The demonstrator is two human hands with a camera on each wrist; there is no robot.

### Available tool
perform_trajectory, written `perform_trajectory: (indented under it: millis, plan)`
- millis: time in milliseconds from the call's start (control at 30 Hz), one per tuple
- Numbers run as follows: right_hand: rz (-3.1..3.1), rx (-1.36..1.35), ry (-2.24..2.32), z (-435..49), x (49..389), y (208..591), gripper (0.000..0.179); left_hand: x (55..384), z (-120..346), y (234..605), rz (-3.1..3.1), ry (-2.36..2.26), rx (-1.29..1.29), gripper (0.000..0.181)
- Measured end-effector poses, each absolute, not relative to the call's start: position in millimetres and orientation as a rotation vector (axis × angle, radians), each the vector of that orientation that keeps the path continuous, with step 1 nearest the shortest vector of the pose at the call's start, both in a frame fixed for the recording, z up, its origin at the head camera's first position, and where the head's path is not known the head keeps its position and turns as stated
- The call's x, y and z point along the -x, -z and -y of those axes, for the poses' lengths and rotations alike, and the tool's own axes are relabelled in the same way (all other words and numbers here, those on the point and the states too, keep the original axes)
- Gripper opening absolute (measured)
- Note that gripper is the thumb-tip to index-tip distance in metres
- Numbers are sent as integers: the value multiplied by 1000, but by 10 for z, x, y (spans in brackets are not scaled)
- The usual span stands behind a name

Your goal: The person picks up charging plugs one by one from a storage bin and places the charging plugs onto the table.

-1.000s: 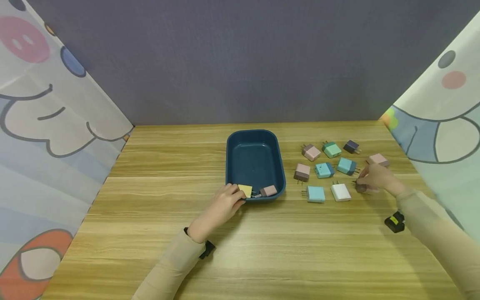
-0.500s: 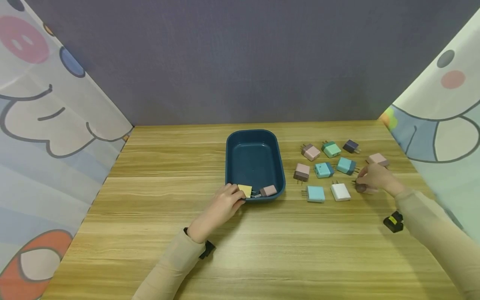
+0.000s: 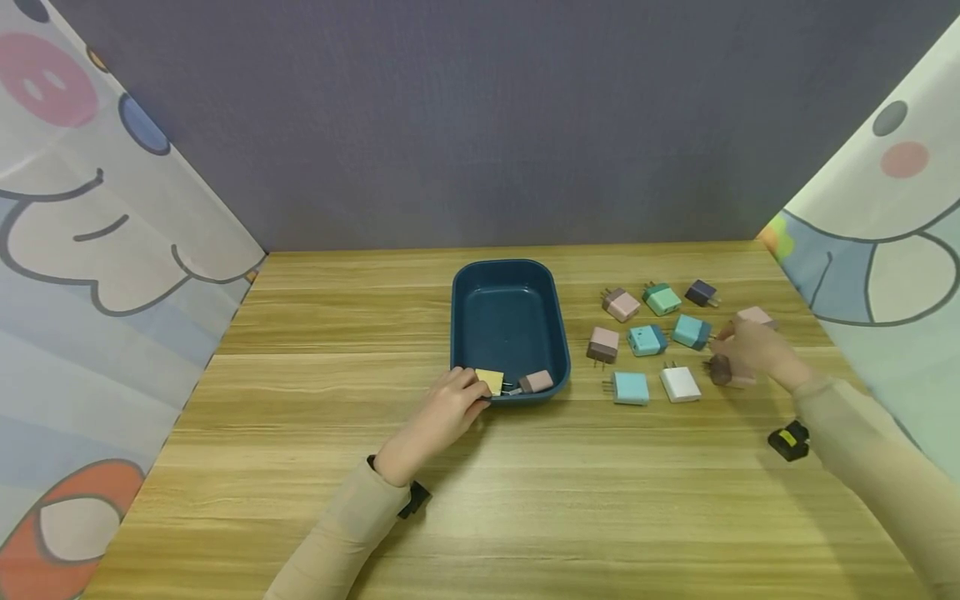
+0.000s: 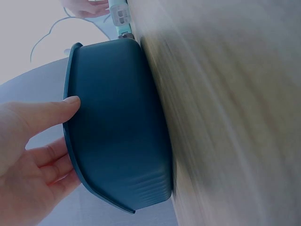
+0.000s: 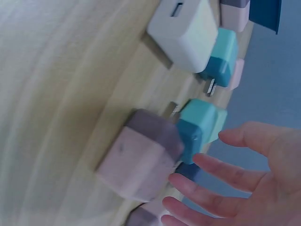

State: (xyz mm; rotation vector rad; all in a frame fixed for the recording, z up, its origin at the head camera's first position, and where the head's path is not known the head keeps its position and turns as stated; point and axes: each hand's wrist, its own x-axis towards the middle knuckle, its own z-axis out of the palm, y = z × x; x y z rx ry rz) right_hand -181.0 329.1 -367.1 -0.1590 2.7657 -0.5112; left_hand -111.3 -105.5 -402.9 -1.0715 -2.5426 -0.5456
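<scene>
My left hand [image 3: 442, 406] holds the near left rim of a dark blue plastic tub [image 4: 115, 122]. In the left wrist view its thumb is on the outer wall and the other fingers are behind the rim. A yellow plug charger [image 3: 491, 381] and a pink-and-brown one [image 3: 537, 382] lie in the tub's near end. My right hand [image 5: 254, 179] is over the chargers at the right, fingers spread and slightly bent, holding nothing. Closest below it is a pink charger with a mauve plug end [image 5: 138, 157]; a two-tone blue charger [image 3: 692, 331] lies just beyond its fingertips.
Several more chargers lie between tub and right hand: a white one [image 3: 680, 384], a light blue one [image 3: 631, 388], a green one [image 3: 662, 298] and a dark navy one [image 3: 702, 292]. A grey panel [image 3: 480, 125] stands behind the wooden table [image 3: 570, 508], with printed curtains at both sides.
The right hand's fingers have moved up and away from the pink charger with the mauve end, showing more of it. The left hand and the tub stay put.
</scene>
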Motion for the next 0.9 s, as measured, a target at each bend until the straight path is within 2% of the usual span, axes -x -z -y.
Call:
perform_trajectory:
  millis: [233, 467, 900]
  plan:
    - [-2808, 264, 453, -3120, 1782, 3516, 41, 1113, 1053, 4031, 2538, 529, 1074, 8]
    - [-2801, 247, 285, -2941, 1821, 3378, 44, 1116, 1055, 4037, 2535, 536, 1079, 8]
    - [-2805, 357, 347, -2658, 1941, 3210, 40, 1129, 1059, 4047, 2532, 541, 1080, 7]
